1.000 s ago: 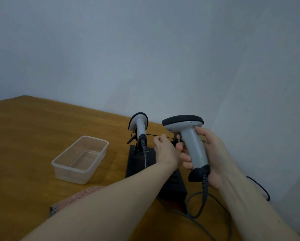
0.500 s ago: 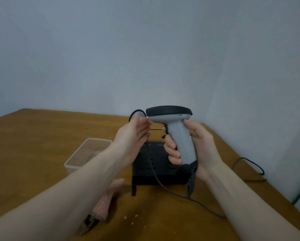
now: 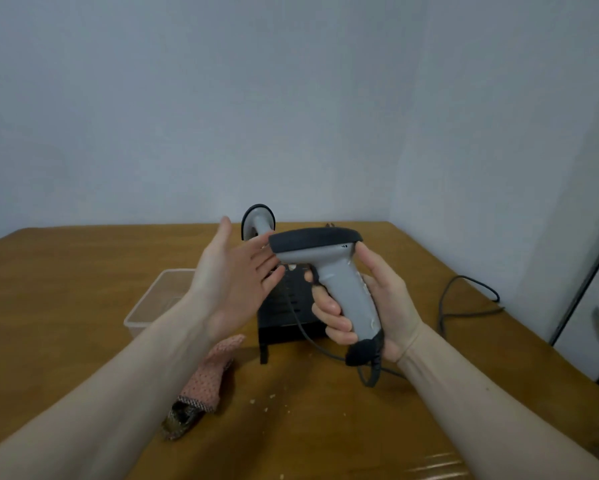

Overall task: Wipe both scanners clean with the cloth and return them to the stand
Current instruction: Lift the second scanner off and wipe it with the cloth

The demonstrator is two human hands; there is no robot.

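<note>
My right hand [image 3: 377,306] grips the handle of a grey scanner [image 3: 339,275] with a black head, held upright above the table. Its cable hangs from the handle's base. My left hand [image 3: 232,278] is open with straight fingers, its fingertips at the front of the scanner's head. A second grey scanner [image 3: 258,220] sits in the black stand [image 3: 284,317] behind my hands, mostly hidden. The pink cloth [image 3: 209,375] lies on the table under my left forearm.
A clear plastic tub [image 3: 152,303] stands left of the stand on the wooden table [image 3: 66,289]. A black cable [image 3: 464,299] loops at the table's right edge beside the wall. A few crumbs lie in front of the stand.
My left hand left the stand and opened beside the scanner's head. My right hand brought the scanner nearer and turned its head left. The camera view tilted up.
</note>
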